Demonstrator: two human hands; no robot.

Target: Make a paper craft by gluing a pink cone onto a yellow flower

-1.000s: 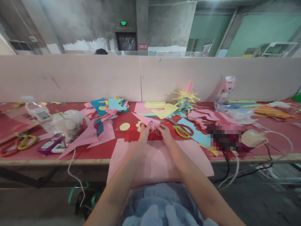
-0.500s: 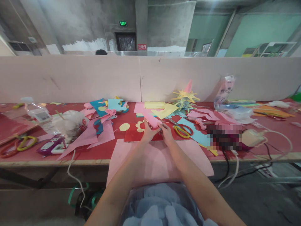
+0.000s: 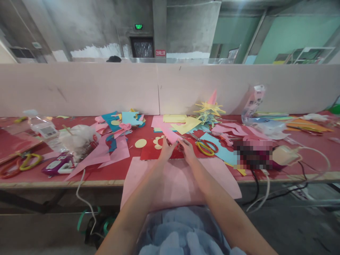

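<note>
Both hands grip a rolled piece of pink paper or felt (image 3: pixel 171 135) above the table's middle. My left hand (image 3: pixel 167 148) is closed on its left side, thumb toward the near end. My right hand (image 3: pixel 187 148) pinches its lower right edge. Below them lies a shiny red sheet (image 3: pixel 148 153), with a pale yellow flower cutout (image 3: pixel 158 142) partly covered by my left hand. To the left is a pale yellow oval (image 3: pixel 140 143). Yellow-and-red-handled scissors (image 3: pixel 206 147) rest just right of my right hand. A large pink sheet (image 3: pixel 183 180) hangs over the table's front edge under my forearms.
Coloured scraps (image 3: pixel 117 124) pile up at left, near a purple-and-white device (image 3: pixel 58 165), more scissors (image 3: pixel 30 161) and a plastic bottle (image 3: pixel 41 124). A fringed cone (image 3: pixel 211 108) stands against the pale partition (image 3: pixel 106 88). Cables (image 3: pixel 316 150) run off the right side.
The pink roll has turned slightly in my hands, and its near end sits a little lower and farther left. My fingers have shifted along it; the table things stay put.
</note>
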